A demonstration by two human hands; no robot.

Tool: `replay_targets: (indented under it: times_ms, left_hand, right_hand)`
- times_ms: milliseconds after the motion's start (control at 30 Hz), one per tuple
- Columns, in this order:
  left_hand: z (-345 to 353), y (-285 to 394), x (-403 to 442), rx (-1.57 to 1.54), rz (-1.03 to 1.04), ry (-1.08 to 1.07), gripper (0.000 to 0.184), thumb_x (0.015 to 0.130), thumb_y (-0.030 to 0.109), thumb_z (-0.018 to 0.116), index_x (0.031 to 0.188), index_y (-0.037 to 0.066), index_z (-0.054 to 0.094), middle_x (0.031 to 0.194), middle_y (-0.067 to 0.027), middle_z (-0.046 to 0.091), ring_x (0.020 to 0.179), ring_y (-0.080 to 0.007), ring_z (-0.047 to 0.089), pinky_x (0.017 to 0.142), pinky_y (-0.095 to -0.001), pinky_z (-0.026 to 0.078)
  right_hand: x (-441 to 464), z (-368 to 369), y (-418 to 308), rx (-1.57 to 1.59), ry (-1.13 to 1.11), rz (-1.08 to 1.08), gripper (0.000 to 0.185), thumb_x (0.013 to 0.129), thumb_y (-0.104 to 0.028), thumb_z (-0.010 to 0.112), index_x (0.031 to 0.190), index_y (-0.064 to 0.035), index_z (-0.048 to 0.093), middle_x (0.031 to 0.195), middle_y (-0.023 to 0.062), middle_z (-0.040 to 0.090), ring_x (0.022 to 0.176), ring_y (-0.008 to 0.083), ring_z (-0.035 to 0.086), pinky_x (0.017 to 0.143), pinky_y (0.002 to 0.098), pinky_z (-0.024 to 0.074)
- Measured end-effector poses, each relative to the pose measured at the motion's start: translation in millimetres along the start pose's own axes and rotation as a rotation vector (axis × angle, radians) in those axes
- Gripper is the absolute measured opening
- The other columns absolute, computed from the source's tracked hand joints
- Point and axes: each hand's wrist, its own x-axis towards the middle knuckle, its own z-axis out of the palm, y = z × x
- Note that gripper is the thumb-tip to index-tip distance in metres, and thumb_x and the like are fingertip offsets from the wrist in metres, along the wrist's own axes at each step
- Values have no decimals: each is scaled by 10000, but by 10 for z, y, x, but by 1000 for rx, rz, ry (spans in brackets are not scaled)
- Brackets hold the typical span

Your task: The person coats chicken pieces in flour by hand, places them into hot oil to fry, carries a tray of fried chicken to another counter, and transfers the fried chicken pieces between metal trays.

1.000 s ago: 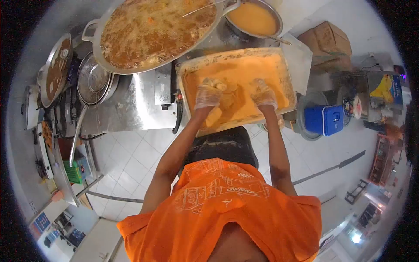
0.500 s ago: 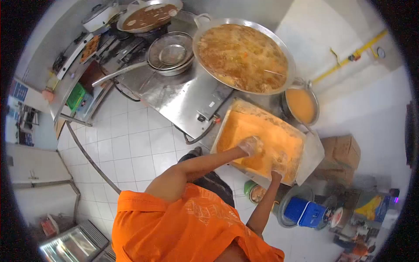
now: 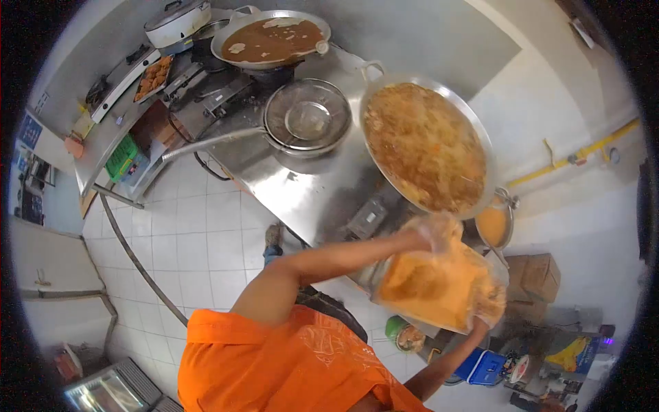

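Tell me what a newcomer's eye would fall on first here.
Likely the wide metal pan of frothing brown liquid, right of centre in the upper half. The orange shirt across the bottom would rival it. Next, the tray of orange powder below the pan, the blurred left hand by its upper side and the right hand at its right end.

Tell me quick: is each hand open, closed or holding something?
Left hand: blurred, near the large pan; open, closed or holding, cannot be told.
Right hand: blurred, at the tray's right side; cannot be told either.
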Motion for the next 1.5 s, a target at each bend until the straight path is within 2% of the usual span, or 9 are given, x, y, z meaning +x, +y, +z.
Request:
replay_targets:
  times_ms: [133,333,400,533,700,1000,1200,1433,1500]
  left_hand:
    - [-2471,-1022,681,335,171,199,150,750,211,668,751,67,628,729,-125,623,660,-225,595,606,-371,477]
    - [-6928,-1295,1221,840,-192,70,275,665,324,757,810,109,666,755,-122,656,717,-255,643,672,-382,511]
    - [-7788,-1979,1048,948,-139,266,274,632,320,777,791,116,684,810,-132,677,767,-291,657,725,-399,520]
    - [-9153,-2953,924,1057,-743,-183,312,767,285,675,1015,97,702,1119,-155,646,1050,-296,619,902,-407,492]
    - [-10290,-4000,559,1180,-889,-59,386,685,252,719,1042,106,696,1099,-158,649,1017,-285,629,834,-412,506]
    - [-10737,-3150,587,1348,-479,-1,264,815,266,553,994,106,661,1084,-129,652,978,-327,622,830,-437,499]
    - [-10288,-1965,847,1200,-318,163,260,836,300,509,906,83,635,906,-167,653,849,-372,615,760,-465,486]
    - [-8982,-964,1335,1127,-128,182,244,875,284,492,875,77,623,853,-178,640,797,-370,619,723,-443,494]
    - [-8176,-739,1539,1023,-63,175,237,864,279,499,854,76,622,831,-174,640,771,-367,615,715,-449,495]
  right_hand:
    - [523,109,-2604,626,161,-150,443,818,-53,646,1238,-1,516,1207,146,572,1109,235,555,950,326,450]
    - [1197,968,-5827,344,241,-365,443,747,-2,703,1164,6,555,1145,144,598,1036,230,589,922,317,459]
    - [1399,1190,-6721,297,135,-408,426,743,-44,714,1142,-5,570,1156,136,604,1070,233,579,926,315,452]
    - [1950,1782,-8012,61,108,-663,406,781,-203,697,1150,-72,589,1123,138,612,1025,297,587,887,360,460]
    - [2719,2426,-9950,79,-18,-953,345,809,-325,605,1101,-140,603,1039,160,639,926,342,609,780,444,485]
    - [3686,4304,-11838,-193,-410,-1010,289,782,-276,587,1001,-118,689,1090,117,663,1015,327,623,849,431,501]
    - [4082,4393,-11741,-109,68,-825,180,818,-195,570,923,-169,713,1005,61,688,968,269,640,856,388,505]
    - [3442,2223,-9644,263,575,-880,234,747,-143,510,899,-121,687,933,111,674,847,316,625,770,409,498]
    - [2914,1545,-8536,399,395,-826,220,821,-181,522,954,-64,653,907,122,665,818,278,636,743,404,504]
